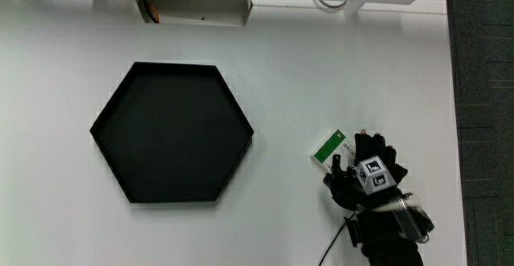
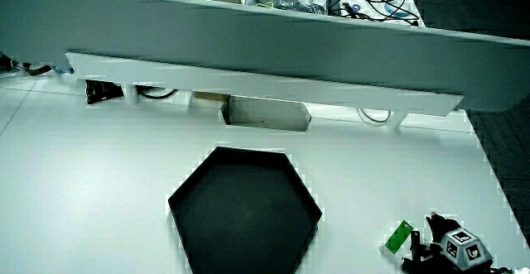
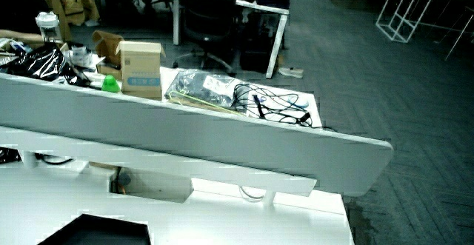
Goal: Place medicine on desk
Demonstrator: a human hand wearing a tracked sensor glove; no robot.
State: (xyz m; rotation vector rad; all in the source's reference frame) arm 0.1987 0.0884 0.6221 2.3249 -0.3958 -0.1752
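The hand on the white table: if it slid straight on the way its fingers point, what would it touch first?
The green-and-white medicine box, already at the hand's fingertips. Whether they grip it is unclear. The black hexagonal tray lies aside.

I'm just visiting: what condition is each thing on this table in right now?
Hexagonal black tray: empty, lying flat on the white table.
Green-and-white medicine box: outside the tray, at the fingertips of the hand; whether it already rests on the table is unclear.
Hand: beside the tray, grip closed on the medicine box.
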